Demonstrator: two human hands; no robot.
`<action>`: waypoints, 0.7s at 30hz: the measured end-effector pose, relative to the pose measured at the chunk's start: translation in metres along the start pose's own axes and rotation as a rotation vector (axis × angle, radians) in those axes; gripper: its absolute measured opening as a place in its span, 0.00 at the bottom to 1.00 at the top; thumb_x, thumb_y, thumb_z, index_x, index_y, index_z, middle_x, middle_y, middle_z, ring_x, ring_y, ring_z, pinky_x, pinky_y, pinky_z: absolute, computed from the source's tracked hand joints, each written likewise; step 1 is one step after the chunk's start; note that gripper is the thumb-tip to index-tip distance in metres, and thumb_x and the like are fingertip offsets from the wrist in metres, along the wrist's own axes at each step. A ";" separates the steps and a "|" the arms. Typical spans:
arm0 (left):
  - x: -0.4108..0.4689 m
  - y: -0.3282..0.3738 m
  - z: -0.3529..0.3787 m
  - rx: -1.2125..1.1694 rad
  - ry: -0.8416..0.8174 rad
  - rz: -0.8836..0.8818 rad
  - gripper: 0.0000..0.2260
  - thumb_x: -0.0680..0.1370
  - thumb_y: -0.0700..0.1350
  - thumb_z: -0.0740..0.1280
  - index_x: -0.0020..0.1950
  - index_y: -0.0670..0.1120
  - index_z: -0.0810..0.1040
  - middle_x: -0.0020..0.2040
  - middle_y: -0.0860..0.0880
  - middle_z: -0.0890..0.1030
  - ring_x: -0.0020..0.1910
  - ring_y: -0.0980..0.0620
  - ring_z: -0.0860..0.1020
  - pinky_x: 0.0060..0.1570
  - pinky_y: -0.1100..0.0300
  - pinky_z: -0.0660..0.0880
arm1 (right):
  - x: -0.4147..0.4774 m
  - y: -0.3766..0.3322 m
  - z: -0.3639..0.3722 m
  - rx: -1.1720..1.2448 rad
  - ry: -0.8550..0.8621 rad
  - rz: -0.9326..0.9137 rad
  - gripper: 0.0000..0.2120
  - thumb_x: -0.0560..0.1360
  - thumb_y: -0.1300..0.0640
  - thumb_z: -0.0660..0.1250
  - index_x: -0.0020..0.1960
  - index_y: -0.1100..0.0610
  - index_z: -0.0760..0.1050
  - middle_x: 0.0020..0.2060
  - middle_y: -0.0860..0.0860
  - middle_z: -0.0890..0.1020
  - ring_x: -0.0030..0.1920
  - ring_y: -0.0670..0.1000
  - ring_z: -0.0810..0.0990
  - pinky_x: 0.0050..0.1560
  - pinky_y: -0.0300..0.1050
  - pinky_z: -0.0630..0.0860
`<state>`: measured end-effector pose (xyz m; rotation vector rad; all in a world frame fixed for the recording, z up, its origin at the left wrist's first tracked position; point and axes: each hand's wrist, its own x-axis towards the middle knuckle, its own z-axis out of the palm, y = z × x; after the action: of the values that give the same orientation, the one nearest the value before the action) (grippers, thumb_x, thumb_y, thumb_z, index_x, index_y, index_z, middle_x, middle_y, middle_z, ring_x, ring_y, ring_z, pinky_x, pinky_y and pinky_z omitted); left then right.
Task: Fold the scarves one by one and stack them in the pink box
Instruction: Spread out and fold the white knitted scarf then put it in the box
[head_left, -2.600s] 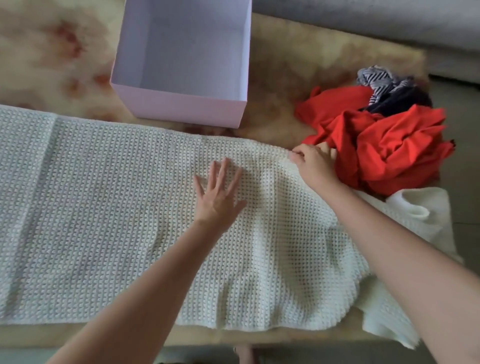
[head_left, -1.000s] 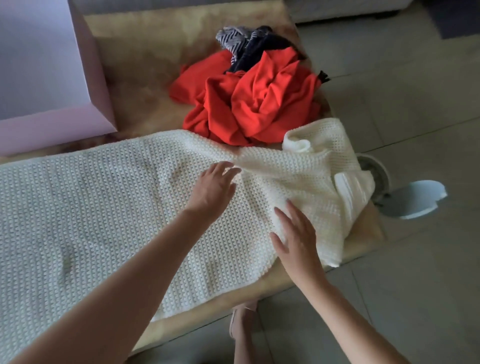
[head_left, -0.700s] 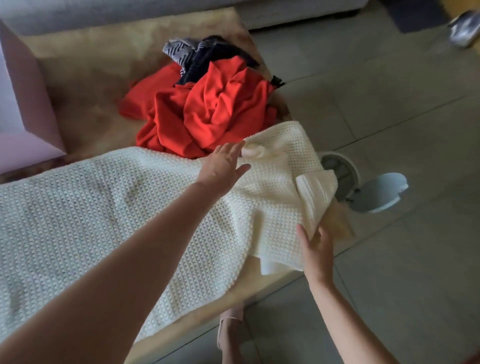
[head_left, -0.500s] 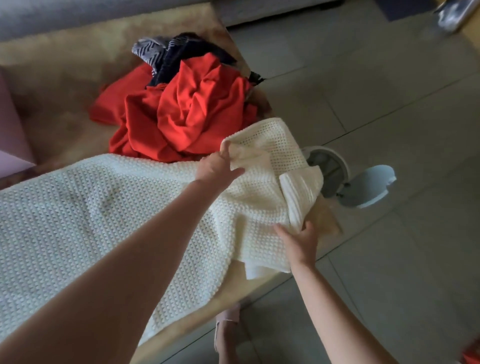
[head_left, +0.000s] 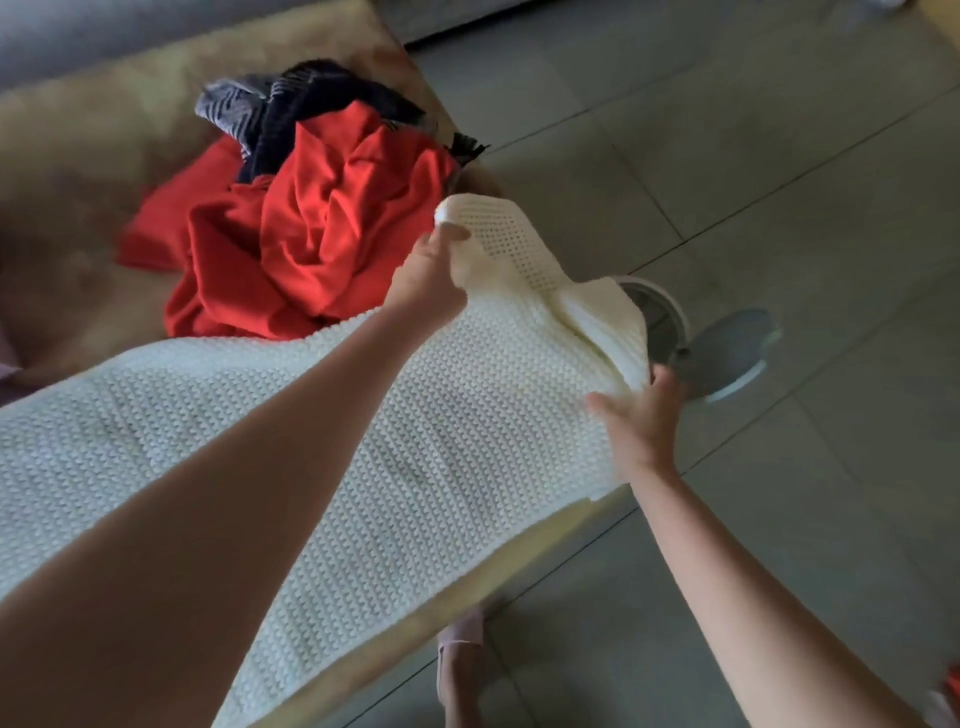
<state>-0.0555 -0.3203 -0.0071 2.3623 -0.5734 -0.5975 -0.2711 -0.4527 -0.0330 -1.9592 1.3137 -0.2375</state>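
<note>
L hand (head_left: 428, 280) is pinching far corner of white scarf (head_left: 415, 415), R hand (head_left: 641, 421) is gripping near corner, prob. to lift this end for folding. Scarf is lying along table (head_left: 104, 156); red scarves (head_left: 311, 234) at table's far side.

We lose the white scarf (head_left: 467, 415) at the left edge, and the left forearm (head_left: 260, 467) hides a long band of it.

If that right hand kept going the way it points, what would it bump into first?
The bunched end of the white scarf, which the right hand grips. Beyond that fold sits a round white object on the floor, likely lower; depth is unclear.
</note>
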 end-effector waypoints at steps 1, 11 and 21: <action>0.000 -0.005 0.005 0.089 -0.050 0.006 0.29 0.72 0.34 0.63 0.70 0.52 0.64 0.63 0.47 0.73 0.60 0.47 0.72 0.61 0.52 0.69 | -0.002 0.003 0.003 -0.064 -0.031 0.057 0.41 0.63 0.59 0.78 0.69 0.61 0.61 0.63 0.57 0.66 0.63 0.58 0.68 0.64 0.56 0.69; 0.008 -0.012 0.009 0.077 -0.039 -0.077 0.27 0.75 0.45 0.69 0.67 0.39 0.58 0.50 0.39 0.80 0.51 0.41 0.79 0.53 0.50 0.75 | -0.064 0.039 -0.002 0.092 0.181 0.224 0.41 0.59 0.35 0.73 0.59 0.63 0.71 0.56 0.59 0.74 0.58 0.58 0.71 0.59 0.56 0.71; 0.013 -0.015 -0.011 0.250 -0.193 -0.117 0.27 0.70 0.48 0.75 0.65 0.41 0.71 0.59 0.43 0.77 0.57 0.44 0.76 0.49 0.57 0.71 | -0.122 0.016 0.048 0.275 0.087 0.486 0.26 0.70 0.57 0.74 0.57 0.62 0.60 0.41 0.50 0.71 0.40 0.53 0.72 0.45 0.45 0.69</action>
<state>-0.0353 -0.3115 -0.0122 2.6042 -0.6286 -0.8574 -0.3129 -0.3280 -0.0478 -1.3684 1.6707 -0.2491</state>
